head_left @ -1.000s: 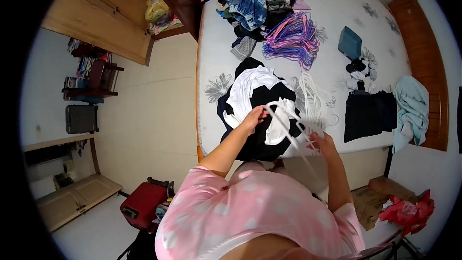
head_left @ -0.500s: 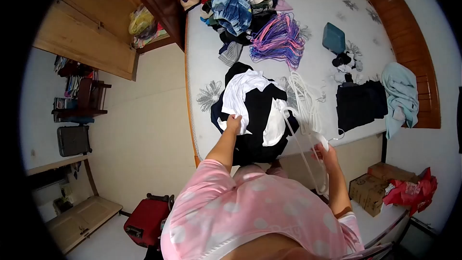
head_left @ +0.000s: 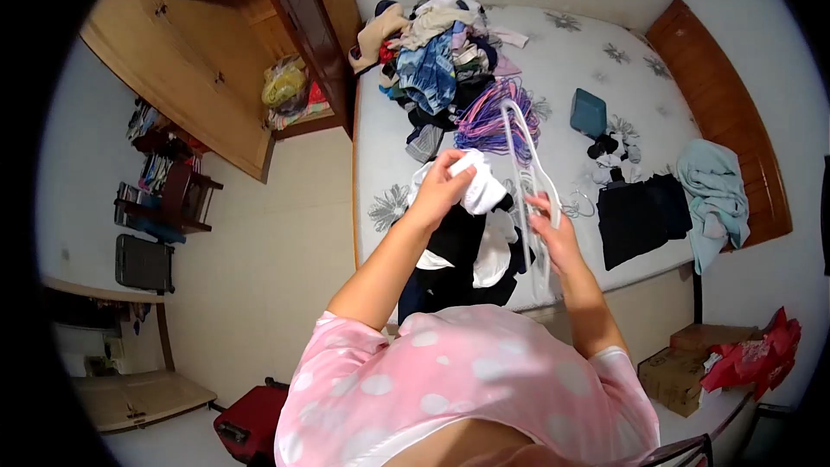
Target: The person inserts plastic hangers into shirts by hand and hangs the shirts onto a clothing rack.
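Raised over the near edge of the bed, my left hand [head_left: 443,188] pinches a white garment [head_left: 478,182], bunched at the fingers. To its right, my right hand [head_left: 553,229] is closed around a white hanger [head_left: 546,182], held upright with its hook turned to the right. Beneath both hands lies a loose heap of black clothes [head_left: 456,238] with another white garment [head_left: 494,251] on it. More white hangers lie behind the held one, partly hidden by it. Beyond them sits a pile of purple and pink hangers [head_left: 484,125].
A mixed clothes pile [head_left: 428,69] covers the bed's far left corner. Towards the headboard [head_left: 722,121] are a teal box [head_left: 589,112], small black and white items, folded dark clothes [head_left: 635,220] and a pale blue towel [head_left: 713,186]. A red suitcase [head_left: 251,422] stands on the floor.
My left hand has lifted the white garment off the black heap, up and to the right. My right hand has brought the white hanger up and leftward, nearer the garment. The view has tilted up.
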`<state>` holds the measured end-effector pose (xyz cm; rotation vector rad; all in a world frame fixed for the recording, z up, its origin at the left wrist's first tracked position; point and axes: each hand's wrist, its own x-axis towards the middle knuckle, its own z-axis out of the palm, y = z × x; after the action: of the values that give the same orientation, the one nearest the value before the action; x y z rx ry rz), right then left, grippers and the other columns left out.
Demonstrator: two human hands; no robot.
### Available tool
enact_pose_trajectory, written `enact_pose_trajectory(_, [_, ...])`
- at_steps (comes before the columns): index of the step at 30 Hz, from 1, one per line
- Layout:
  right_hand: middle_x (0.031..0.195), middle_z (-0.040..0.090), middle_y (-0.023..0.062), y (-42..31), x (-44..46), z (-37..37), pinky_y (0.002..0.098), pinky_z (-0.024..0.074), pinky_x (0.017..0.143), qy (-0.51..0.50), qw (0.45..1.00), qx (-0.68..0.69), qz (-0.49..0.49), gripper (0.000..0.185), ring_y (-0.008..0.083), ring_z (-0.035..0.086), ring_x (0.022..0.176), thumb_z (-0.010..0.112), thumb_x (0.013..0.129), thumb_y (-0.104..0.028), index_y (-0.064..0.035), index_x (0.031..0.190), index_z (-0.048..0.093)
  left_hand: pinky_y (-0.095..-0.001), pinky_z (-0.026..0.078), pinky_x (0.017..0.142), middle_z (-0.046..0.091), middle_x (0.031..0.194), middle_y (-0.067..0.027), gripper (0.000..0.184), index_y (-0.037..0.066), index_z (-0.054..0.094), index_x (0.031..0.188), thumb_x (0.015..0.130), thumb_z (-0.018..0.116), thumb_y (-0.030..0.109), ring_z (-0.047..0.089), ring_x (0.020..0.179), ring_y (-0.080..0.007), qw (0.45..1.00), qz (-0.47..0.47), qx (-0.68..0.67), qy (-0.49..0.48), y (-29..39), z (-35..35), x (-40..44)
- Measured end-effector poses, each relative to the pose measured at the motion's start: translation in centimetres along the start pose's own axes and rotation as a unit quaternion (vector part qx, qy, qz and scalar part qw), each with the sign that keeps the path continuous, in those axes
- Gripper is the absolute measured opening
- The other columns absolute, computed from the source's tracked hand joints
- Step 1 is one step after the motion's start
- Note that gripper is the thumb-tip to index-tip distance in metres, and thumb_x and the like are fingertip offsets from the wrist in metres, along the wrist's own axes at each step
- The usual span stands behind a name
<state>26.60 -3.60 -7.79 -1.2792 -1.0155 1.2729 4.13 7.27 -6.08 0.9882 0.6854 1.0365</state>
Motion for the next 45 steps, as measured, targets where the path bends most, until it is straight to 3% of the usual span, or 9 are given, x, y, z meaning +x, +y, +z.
enact_pose_trajectory(5, [0.116, 0.053, 0.0075, -0.6, 1.7, 1.8, 0.0288, 0.0446, 0.086, -0.002, 0.969, -0.182, -0.166, 0.04, 0.0143, 0.054, 0.099, 0.066, 0.08, -0.007, -0.0032, 0.118, 0.056, -0.0237, 0.044, 0.083, 0.059, 0.099, -0.0033, 0.018, 0.002, 0.053, 0.109, 0.093, 0.055, 0.011, 0.056, 0.093, -0.0094, 0.99, -0.023, 0.042, -0.129, -3.2, 4.4, -1.4])
enact_pose_trajectory(8, [0.101, 0.06, 0.0077, -1.3, 2.1, 0.1, 0.0264, 0.0476, 0.077, 0.029, 0.994, 0.101, 0.024, 0.032, 0.0133, 0.059, 0.086, 0.063, 0.081, -0.005, -0.0006, 0.112, 0.057, -0.024, 0.042, 0.088, 0.06, 0.099, -0.002, 0.025, 0.002, 0.055, 0.117, 0.094, 0.053, 0.01, 0.054, 0.094, -0.0094, 0.988, 0.004, 0.102, -0.118, -3.8, 5.3, -1.8])
enact_pose_trajectory(18, [0.106, 0.062, 0.0098, -3.5, 2.9, -7.2, 0.0289, 0.0465, 0.082, -0.032, 0.99, 0.137, -0.023, 0.028, 0.0163, 0.059, 0.093, 0.051, 0.083, -0.003, 0.0013, 0.111, 0.056, -0.0445, 0.026, 0.11, 0.035, 0.139, -0.0232, 0.108, 0.003, 0.024, 0.142, 0.057, 0.085, 0.028, 0.031, 0.13, -0.0402, 0.85, 0.124, 0.509, -0.059, -13.7, 5.8, -0.3])
enact_pose_trajectory(23, [0.116, 0.06, 0.0171, -9.0, 1.3, -10.7, 0.0349, 0.0463, 0.092, -0.042, 0.98, 0.179, -0.076, 0.027, 0.0235, 0.059, 0.103, 0.049, 0.083, -0.004, -0.0031, 0.109, 0.055, -0.0429, 0.036, 0.103, 0.043, 0.134, -0.025, 0.069, 0.009, 0.044, 0.134, 0.072, 0.074, 0.02, 0.042, 0.124, -0.0401, 0.805, 0.044, 0.585, 0.087, -19.2, 3.8, 2.5])
enact_pose_trajectory(26, [0.116, 0.061, 0.0141, -10.4, 0.9, -13.8, 0.0268, 0.0481, 0.079, 0.014, 0.983, 0.15, -0.101, 0.026, 0.018, 0.06, 0.098, 0.051, 0.084, -0.007, -0.0045, 0.109, 0.056, -0.0386, 0.044, 0.092, 0.059, 0.115, -0.0235, 0.033, 0.008, 0.058, 0.118, 0.085, 0.053, 0.011, 0.056, 0.108, -0.0366, 0.938, -0.003, 0.339, 0.067, -21.9, 1.1, 7.9])
enact_pose_trajectory(34, [0.101, 0.063, 0.0048, -9.4, 1.4, -19.7, 0.0273, 0.047, 0.072, 0.123, 0.952, 0.238, -0.151, 0.022, 0.0125, 0.059, 0.086, 0.053, 0.09, -0.009, -0.0059, 0.111, 0.056, -0.0311, 0.05, 0.081, 0.064, 0.107, -0.0096, 0.03, 0.003, 0.057, 0.115, 0.095, 0.037, 0.013, 0.063, 0.089, -0.0192, 0.997, 0.031, -0.055, 0.04, 1.5, 15.4, 4.5])
enact_pose_trajectory(40, [0.101, 0.065, 0.0083, -6.5, 1.5, -17.5, 0.0273, 0.0485, 0.075, 0.102, 0.964, 0.24, -0.059, 0.023, 0.0144, 0.061, 0.089, 0.055, 0.09, -0.012, -0.006, 0.112, 0.052, -0.0294, 0.048, 0.079, 0.063, 0.106, -0.0102, 0.026, 0.001, 0.056, 0.115, 0.094, 0.045, 0.012, 0.062, 0.091, -0.0174, 0.988, -0.048, 0.14, 0.036, -3.8, 10.3, 5.9])
enact_pose_trajectory(42, [0.098, 0.065, 0.0081, -7.0, 1.1, -16.4, 0.0272, 0.0485, 0.076, 0.05, 0.973, 0.223, -0.044, 0.022, 0.0144, 0.061, 0.087, 0.055, 0.089, -0.012, -0.0053, 0.11, 0.054, -0.0278, 0.047, 0.078, 0.062, 0.095, -0.0069, 0.025, -0.001, 0.057, 0.109, 0.086, 0.054, 0.01, 0.059, 0.086, -0.0151, 0.846, 0.025, 0.53, 0.052, -6.9, 6.5, 5.6])
enact_pose_trajectory(45, [0.097, 0.065, 0.0065, -6.2, 1.2, -15.4, 0.027, 0.0481, 0.075, 0.041, 0.987, 0.153, -0.01, 0.019, 0.0129, 0.06, 0.084, 0.055, 0.088, -0.012, -0.0047, 0.106, 0.057, -0.0274, 0.046, 0.081, 0.06, 0.092, -0.0052, 0.028, 0.002, 0.058, 0.106, 0.079, 0.058, -0.001, 0.058, 0.085, -0.0158, 0.882, 0.11, 0.458, 0.008, -9.7, 5.2, 4.5])
